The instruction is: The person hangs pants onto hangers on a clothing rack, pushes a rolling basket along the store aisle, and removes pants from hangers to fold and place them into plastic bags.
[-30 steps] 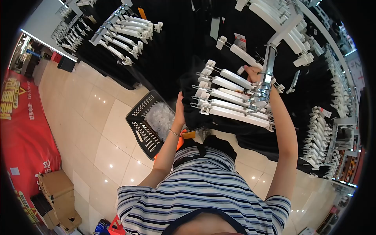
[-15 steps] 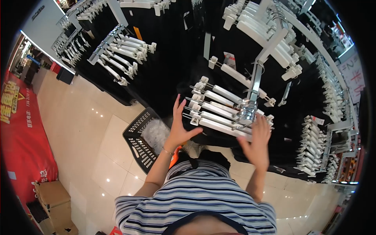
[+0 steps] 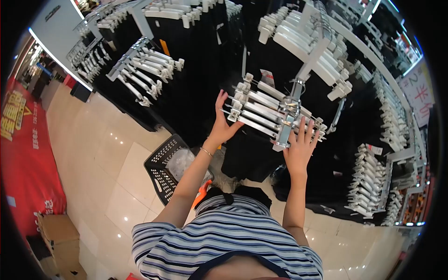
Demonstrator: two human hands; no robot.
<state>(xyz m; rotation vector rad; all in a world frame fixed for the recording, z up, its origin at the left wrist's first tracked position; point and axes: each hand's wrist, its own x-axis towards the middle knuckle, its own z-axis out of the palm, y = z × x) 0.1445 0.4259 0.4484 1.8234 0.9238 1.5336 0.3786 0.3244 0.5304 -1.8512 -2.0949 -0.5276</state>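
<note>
Several white clip hangers [image 3: 259, 122] hang close together on a chrome rail arm [image 3: 283, 135], with black garments [image 3: 247, 161] clipped below them. At their left ends is my left hand [image 3: 225, 122], its thumb and fingers spread around the clips of the front hangers. My right hand [image 3: 300, 147] lies against the right part of the same hangers, beside the tip of the rail arm, with fingers stretched out and apart. Neither hand is closed around a hanger. Part of the right-hand clips is hidden behind my right fingers.
A black perforated basket [image 3: 161, 170] with clear plastic inside stands on the floor at left. Other racks hold white hangers [image 3: 151, 70] at left and more hangers [image 3: 366, 186] at right. A cardboard box [image 3: 58, 233] and a red banner [image 3: 35, 163] are at far left.
Both hands have moved forward, and the front hangers have slid back along the rail, bunching closer to the hanger behind. The rail's front tip now shows bare.
</note>
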